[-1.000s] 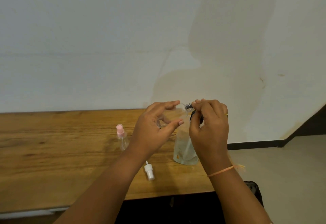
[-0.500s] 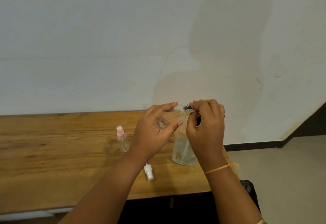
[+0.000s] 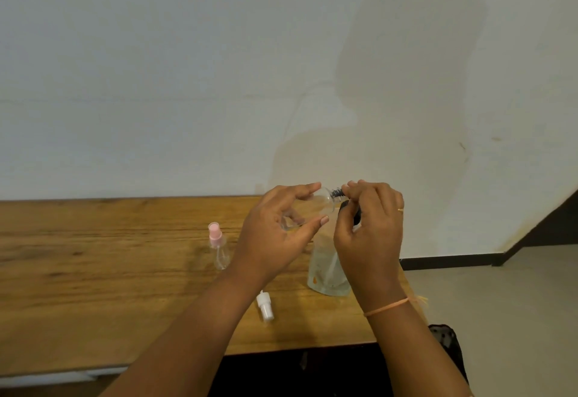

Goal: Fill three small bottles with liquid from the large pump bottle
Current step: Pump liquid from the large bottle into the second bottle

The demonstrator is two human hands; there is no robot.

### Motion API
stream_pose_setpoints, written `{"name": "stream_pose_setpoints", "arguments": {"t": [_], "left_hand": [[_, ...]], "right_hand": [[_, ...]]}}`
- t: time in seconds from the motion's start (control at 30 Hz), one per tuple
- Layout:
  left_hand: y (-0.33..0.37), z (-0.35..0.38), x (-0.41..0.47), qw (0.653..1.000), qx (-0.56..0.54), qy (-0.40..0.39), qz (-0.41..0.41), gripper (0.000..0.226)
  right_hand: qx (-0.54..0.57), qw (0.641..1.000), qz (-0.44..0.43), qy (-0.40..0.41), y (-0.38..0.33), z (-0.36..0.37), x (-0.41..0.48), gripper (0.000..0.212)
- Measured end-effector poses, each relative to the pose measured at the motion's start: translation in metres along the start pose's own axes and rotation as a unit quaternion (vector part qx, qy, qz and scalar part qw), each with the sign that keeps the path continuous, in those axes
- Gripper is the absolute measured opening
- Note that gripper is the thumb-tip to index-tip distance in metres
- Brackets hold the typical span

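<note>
Hard to make out: a small clear bottle (image 3: 322,202), nearly see-through, lying tilted in the left hand (image 3: 275,231) between thumb and curled fingers, raised above and just left of the big bottle (image 3: 325,274). Right hand (image 3: 370,231) pinching the dark ridged neck (image 3: 337,191) of that small clear bottle with curled fingertips; hands close together, nearly touching. Top of the big bottle hidden behind the right hand, only a dark bit peeking between the fingers; clear lower body standing on the wooden desk (image 3: 93,271). Left of the big bottle, well apart, a pink-capped bottle (image 3: 219,248) upright; nearer on the left, toward the desk's front edge, a white sprayer top (image 3: 266,306) lying loose. Behind, a plain pale wall (image 3: 156,84) with a broad shadow; right of the big bottle, pale floor (image 3: 516,303) and dark skirting (image 3: 453,261). Against half a second back, hardly any change: same grips, same places.
</note>
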State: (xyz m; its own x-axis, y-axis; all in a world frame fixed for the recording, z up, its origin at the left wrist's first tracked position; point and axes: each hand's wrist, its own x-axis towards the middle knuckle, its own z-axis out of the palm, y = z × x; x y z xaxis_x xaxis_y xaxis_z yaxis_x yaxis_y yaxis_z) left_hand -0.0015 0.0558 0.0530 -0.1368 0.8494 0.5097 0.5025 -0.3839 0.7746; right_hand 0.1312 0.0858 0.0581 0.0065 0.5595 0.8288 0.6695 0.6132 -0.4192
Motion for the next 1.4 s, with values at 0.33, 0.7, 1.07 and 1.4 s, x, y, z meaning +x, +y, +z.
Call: {"name": "stream_pose_setpoints", "arguments": {"t": [0.33, 0.7, 1.07, 1.4], "left_hand": [[0.001, 0.003, -0.004, 1.000, 0.002, -0.008, -0.028, 0.048], [0.003, 0.002, -0.001, 1.000, 0.025, 0.010, 0.015, 0.048], [0.001, 0.000, -0.001, 1.000, 0.012, 0.001, -0.007, 0.048], [0.001, 0.003, -0.004, 1.000, 0.000, 0.000, -0.020, 0.047]], "right_hand": [[-0.006, 0.999, 0.033, -0.004, -0.003, 0.005, -0.008, 0.027], [0.002, 1.000, 0.014, -0.016, 0.003, -0.001, -0.002, 0.026], [0.018, 0.999, 0.026, -0.005, 0.003, 0.000, -0.002, 0.020], [0.052, 0.998, 0.027, 0.014, 0.001, -0.001, -0.004, 0.020]]}}
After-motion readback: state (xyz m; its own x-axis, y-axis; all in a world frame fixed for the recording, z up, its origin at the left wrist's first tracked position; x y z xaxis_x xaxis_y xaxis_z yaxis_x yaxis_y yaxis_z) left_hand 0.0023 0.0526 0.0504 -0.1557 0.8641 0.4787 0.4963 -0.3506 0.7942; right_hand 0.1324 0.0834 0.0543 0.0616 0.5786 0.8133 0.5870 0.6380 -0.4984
